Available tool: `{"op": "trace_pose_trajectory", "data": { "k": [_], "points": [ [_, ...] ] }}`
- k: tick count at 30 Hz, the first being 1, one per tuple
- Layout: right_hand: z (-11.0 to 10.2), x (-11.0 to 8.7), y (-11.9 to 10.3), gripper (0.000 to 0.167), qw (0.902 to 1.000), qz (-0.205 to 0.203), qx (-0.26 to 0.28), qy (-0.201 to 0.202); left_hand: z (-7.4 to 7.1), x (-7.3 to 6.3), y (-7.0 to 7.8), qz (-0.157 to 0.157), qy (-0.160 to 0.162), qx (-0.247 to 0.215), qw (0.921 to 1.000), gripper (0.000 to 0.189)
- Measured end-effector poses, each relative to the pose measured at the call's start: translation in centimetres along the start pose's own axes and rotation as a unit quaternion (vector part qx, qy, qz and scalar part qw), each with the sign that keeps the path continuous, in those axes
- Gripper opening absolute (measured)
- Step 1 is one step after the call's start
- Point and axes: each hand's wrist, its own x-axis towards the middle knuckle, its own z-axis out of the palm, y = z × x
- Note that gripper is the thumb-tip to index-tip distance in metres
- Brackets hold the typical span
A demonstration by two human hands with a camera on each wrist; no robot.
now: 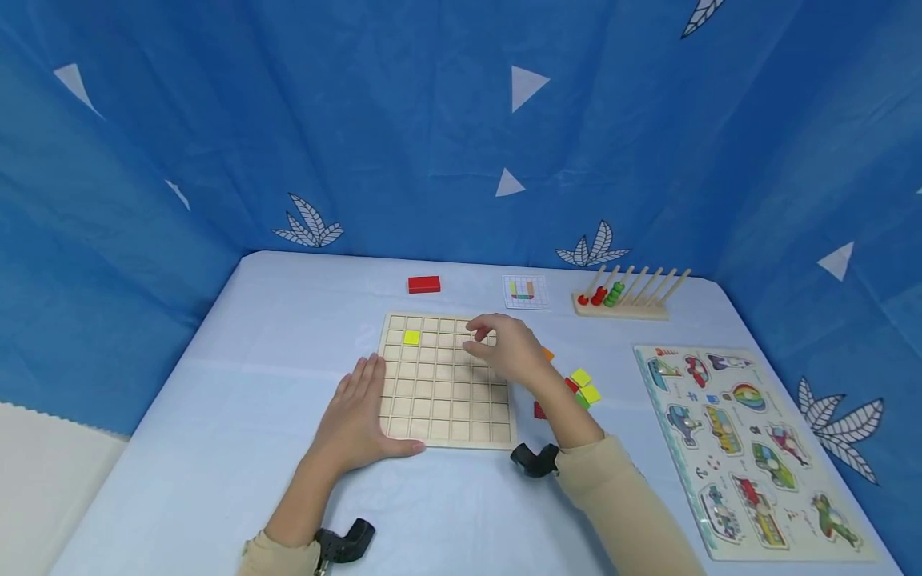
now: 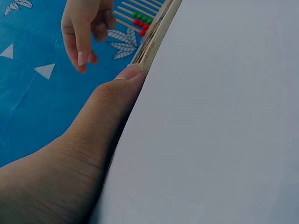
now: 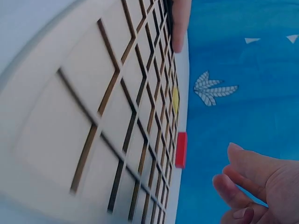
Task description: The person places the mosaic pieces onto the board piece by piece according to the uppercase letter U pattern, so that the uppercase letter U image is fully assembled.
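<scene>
A wooden grid board (image 1: 450, 392) lies on the table, with one yellow square tile (image 1: 411, 338) in a cell near its far left corner. My left hand (image 1: 353, 416) rests at the board's left side, fingers straight along that edge and thumb by the near left corner. In the left wrist view, the thumb (image 2: 112, 95) presses against the board's wooden edge (image 2: 156, 44). Over the far right part of the board hovers my right hand (image 1: 510, 352), fingers loosely bent. The right wrist view shows its thumb and fingers (image 3: 250, 168) apart, with nothing between them.
Loose yellow, red, green and orange tiles (image 1: 591, 393) lie right of the board, partly behind the right forearm. Beyond it are a red block (image 1: 423, 285), a pattern card (image 1: 527, 292) and a bead rack (image 1: 621, 312). A picture puzzle board (image 1: 735, 464) lies at right.
</scene>
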Motion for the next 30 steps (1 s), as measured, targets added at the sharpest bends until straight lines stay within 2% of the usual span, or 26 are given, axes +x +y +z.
{"op": "trace_pose_trajectory", "data": {
  "k": [13, 22, 30],
  "points": [
    [-3.4, -3.2, 5.2, 0.036, 0.9982, 0.047, -0.002, 0.038, 0.3, 0.2, -0.2, 0.001, 0.003, -0.003, 1.0, 0.149],
    [-4.7, -4.9, 8.4, 0.034, 0.9961, 0.067, 0.008, 0.055, 0.0, 0.3, 0.0, 0.0, 0.003, 0.0, 1.0, 0.147],
    [-5.6, -5.9, 10.4, 0.034, 0.9932, 0.096, -0.002, 0.065, -0.2, 0.7, 0.2, 0.012, -0.002, 0.011, 0.9999, 0.147]
  ]
}}
